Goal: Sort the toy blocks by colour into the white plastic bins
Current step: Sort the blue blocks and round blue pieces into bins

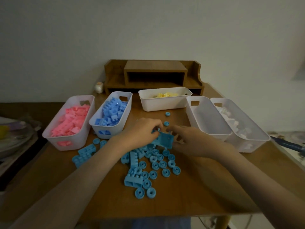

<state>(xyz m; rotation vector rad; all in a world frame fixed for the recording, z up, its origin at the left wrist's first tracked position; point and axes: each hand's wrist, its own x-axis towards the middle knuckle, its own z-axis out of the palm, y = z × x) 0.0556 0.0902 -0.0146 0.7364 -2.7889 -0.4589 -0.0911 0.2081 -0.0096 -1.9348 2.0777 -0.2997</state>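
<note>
Blocks of turquoise point(149, 167) lie scattered just below both hands; left fingers point(154, 128) and right fingers point(175, 129) pinch a turquoise chassis piece point(165, 139) above the surface point(198, 195).

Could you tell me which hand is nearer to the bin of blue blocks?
Left. The left hand lies just beside the near right corner of the blue-block bin; the right hand sits farther right, beyond the teal chassis piece.

Both forearms run off the near edge. The left hand point(140, 131) and right hand point(191, 139) cover part of the blue plate point(165, 140). Blurred clutter point(14, 134) at far left is unidentifiable.
</note>
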